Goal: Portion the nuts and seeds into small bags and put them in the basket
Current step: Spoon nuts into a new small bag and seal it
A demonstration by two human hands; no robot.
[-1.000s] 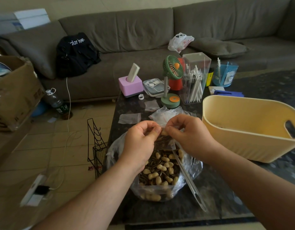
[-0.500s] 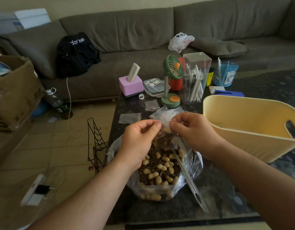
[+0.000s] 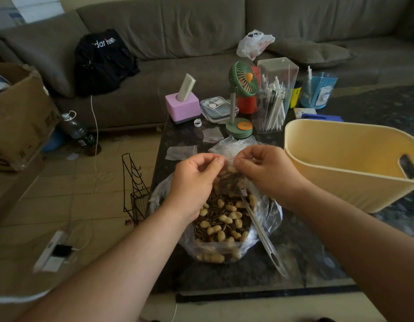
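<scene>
A small clear bag [image 3: 228, 180] filled with peanuts and dark seeds hangs between my hands above the big open plastic bag of nuts and seeds [image 3: 224, 224]. My left hand [image 3: 194, 175] pinches the small bag's top edge on the left. At the right end of that edge my right hand [image 3: 268, 173] pinches it too. A clear plastic scoop [image 3: 263, 238] lies in the big bag with its handle pointing toward me. The yellow basket [image 3: 341, 173] stands to the right on the dark table; what I see of its inside holds nothing.
Two flat small bags [image 3: 181, 152] [image 3: 213, 134] lie on the table behind my hands. Farther back stand a green desk fan [image 3: 239, 101], a pink holder [image 3: 182, 106], a clear pen box [image 3: 274, 96] and a blue cup [image 3: 317, 91]. A black wire rack [image 3: 135, 187] stands on the floor at left.
My hands have lifted the small bag slightly and drawn a little apart along its top edge. The big bag, scoop and basket have not moved.
</scene>
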